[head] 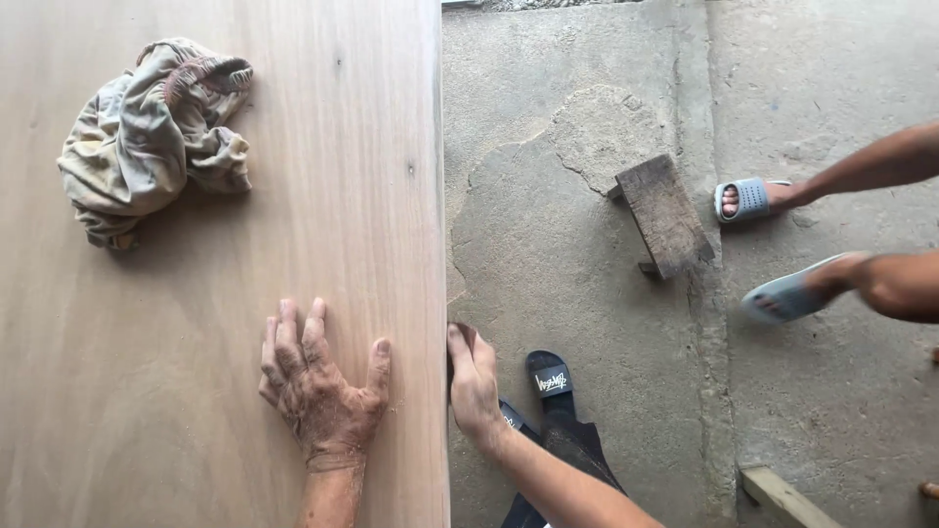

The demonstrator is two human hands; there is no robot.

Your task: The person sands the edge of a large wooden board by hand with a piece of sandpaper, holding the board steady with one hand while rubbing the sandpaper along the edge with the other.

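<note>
Left hand (321, 391) lies flat, fingers spread, empty, on the plywood sheet (196, 323) near its right edge; right hand (472, 381) grips a small dark block (460, 344) pressed against that edge. Crumpled rag (152, 137) rests on the sheet, well apart from both hands

Cracked grey concrete floor (587, 254) in soft daylight, a small dark wooden stool (665, 217) standing on it, a pale timber offcut (782, 497) lying at the bottom right corner.
</note>
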